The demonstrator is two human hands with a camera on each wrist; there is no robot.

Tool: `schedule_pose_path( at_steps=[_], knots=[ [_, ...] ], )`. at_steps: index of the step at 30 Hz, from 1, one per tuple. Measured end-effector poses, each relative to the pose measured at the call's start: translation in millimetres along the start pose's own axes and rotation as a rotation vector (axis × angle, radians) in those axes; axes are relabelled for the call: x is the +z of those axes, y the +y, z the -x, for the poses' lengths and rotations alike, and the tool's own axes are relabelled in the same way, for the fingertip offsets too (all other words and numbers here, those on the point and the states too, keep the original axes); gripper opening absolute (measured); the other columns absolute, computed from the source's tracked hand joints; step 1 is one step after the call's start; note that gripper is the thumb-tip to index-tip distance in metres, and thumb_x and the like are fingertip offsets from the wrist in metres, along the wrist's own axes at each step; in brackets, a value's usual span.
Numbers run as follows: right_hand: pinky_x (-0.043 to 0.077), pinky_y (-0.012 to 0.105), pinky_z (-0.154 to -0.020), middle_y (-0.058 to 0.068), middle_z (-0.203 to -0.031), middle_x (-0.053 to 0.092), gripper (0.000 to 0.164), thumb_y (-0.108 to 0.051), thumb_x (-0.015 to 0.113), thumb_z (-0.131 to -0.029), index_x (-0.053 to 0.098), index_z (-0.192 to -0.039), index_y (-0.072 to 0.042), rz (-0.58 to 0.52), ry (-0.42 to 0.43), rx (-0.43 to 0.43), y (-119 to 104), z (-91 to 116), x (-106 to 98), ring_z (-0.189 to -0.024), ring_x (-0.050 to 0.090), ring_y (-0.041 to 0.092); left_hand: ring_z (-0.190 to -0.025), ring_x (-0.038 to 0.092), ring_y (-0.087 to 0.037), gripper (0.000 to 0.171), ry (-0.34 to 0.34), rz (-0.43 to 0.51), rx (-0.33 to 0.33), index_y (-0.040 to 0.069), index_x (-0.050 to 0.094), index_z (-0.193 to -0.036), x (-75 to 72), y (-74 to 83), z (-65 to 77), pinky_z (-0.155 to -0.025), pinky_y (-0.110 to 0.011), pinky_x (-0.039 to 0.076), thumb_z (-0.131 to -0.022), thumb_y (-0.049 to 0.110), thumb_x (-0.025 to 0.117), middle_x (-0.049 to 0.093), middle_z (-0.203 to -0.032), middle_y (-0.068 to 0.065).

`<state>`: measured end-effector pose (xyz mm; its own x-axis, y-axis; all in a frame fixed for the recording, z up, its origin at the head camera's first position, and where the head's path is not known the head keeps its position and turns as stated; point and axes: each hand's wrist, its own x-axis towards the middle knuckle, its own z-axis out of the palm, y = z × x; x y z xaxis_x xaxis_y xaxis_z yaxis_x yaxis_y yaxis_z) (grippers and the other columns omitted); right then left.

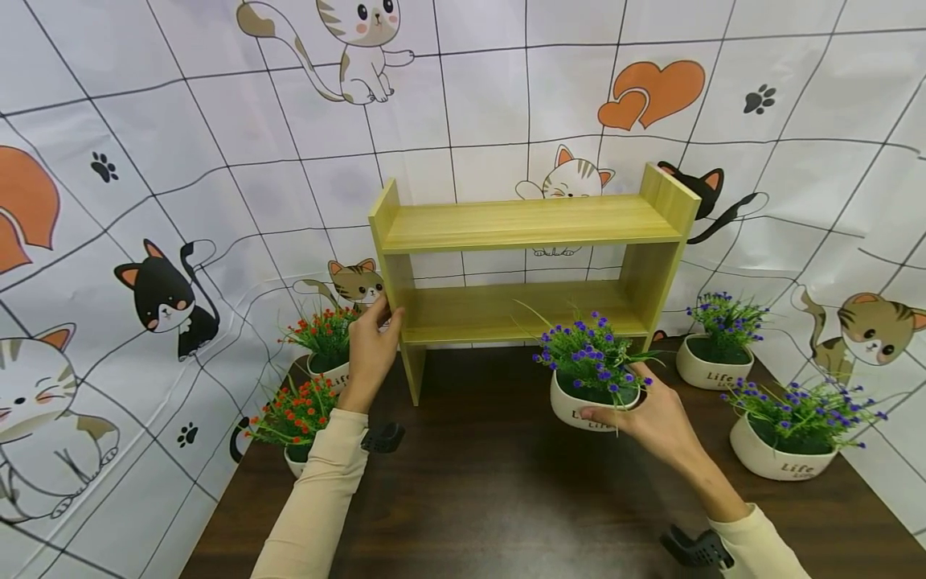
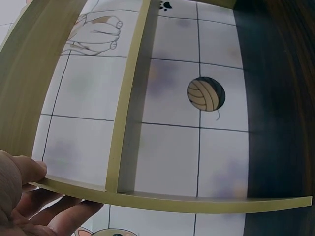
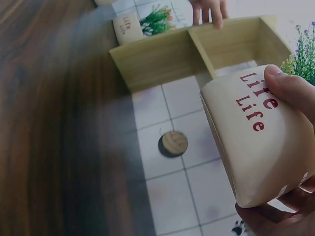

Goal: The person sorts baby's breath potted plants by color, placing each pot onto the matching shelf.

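Observation:
A two-tier light wooden shelf (image 1: 521, 229) stands at the back of the dark table. My left hand (image 1: 371, 354) grips its left side panel (image 2: 162, 200), thumb on the inner face and fingers on the outer one. In my right hand (image 1: 661, 414) is a potted plant with purple flowers (image 1: 589, 354), held up in front of the shelf's right half. The thumb lies across the front of its white pot (image 3: 261, 142), which reads "Life", and the other fingers wrap behind. Both shelf boards are bare.
On the right stand two more purple-flowered pots (image 1: 716, 362) (image 1: 784, 450). Two red-flowered pots (image 1: 329, 366) (image 1: 297, 418) stand at the left, partly behind my left forearm. A wall sheet with cartoon cats (image 1: 492, 96) rises behind the dark wooden table (image 1: 463, 498).

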<state>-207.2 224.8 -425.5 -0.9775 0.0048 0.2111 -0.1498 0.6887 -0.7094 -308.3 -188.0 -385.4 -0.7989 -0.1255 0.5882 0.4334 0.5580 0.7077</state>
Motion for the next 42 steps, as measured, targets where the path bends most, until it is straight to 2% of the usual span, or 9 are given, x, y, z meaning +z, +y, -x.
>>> schedule_pose_path(
  at_steps=[4,10,24,31,35,42],
  knots=[
    [0.058,0.052,-0.088,0.024,-0.131,0.072,0.091,-0.060,0.093,-0.076,0.056,-0.142,-0.009,-0.005,-0.017,-0.035,-16.6,-8.3,3.3,-0.116,0.071,0.040,-0.119,0.074,-0.042,0.036,0.005,0.001,0.010,-0.001,0.067,-0.141,-0.1,-0.8,-0.6,-0.098,-0.056,0.061,-0.107,0.011,0.066,0.074,-0.129,-0.027],
    [0.059,0.058,-0.093,0.021,-0.136,0.071,0.094,-0.058,0.093,-0.076,0.053,-0.149,-0.012,-0.054,-0.047,-0.085,-39.1,-19.9,11.8,-0.121,0.070,0.040,-0.118,0.074,-0.042,0.036,0.007,0.007,0.018,0.001,0.068,-0.141,-0.1,-1.6,-0.9,-0.098,-0.058,0.060,-0.106,0.010,0.067,0.074,-0.128,-0.026],
    [0.057,0.059,-0.100,0.014,-0.135,0.071,0.105,-0.056,0.095,-0.073,0.048,-0.156,-0.014,-0.121,-0.109,-0.168,-94.3,-50.5,38.0,-0.121,0.070,0.035,-0.117,0.075,-0.041,0.035,0.005,0.010,0.010,0.001,0.069,-0.139,-0.5,-1.5,-1.2,-0.097,-0.056,0.061,-0.106,0.010,0.068,0.075,-0.128,-0.025],
    [0.058,0.057,-0.100,0.011,-0.136,0.072,0.100,-0.046,0.097,-0.075,0.049,-0.157,-0.014,-0.194,-0.147,-0.242,-109.0,-65.2,53.5,-0.120,0.071,0.032,-0.117,0.075,-0.042,0.033,0.006,0.013,0.026,0.001,0.070,-0.138,0.4,-3.0,-1.1,-0.098,-0.057,0.061,-0.106,0.010,0.067,0.075,-0.126,-0.025],
    [0.059,0.055,-0.099,0.010,-0.136,0.072,0.101,-0.045,0.097,-0.074,0.048,-0.157,-0.015,-0.229,-0.175,-0.247,-116.7,-70.9,61.2,-0.121,0.072,0.031,-0.118,0.075,-0.041,0.033,-0.002,0.014,0.028,0.001,0.070,-0.138,0.3,-2.7,-0.5,-0.097,-0.057,0.061,-0.107,0.011,0.065,0.075,-0.127,-0.024],
    [0.061,0.051,-0.095,0.011,-0.134,0.072,0.099,-0.047,0.097,-0.074,0.050,-0.155,-0.016,-0.207,-0.190,-0.250,-130.0,-85.8,74.3,-0.115,0.073,0.030,-0.122,0.072,-0.040,0.034,0.003,0.004,0.007,0.002,0.069,-0.139,0.4,-2.3,-1.2,-0.100,-0.055,0.060,-0.106,0.008,0.066,0.073,-0.130,-0.025]
  ],
)
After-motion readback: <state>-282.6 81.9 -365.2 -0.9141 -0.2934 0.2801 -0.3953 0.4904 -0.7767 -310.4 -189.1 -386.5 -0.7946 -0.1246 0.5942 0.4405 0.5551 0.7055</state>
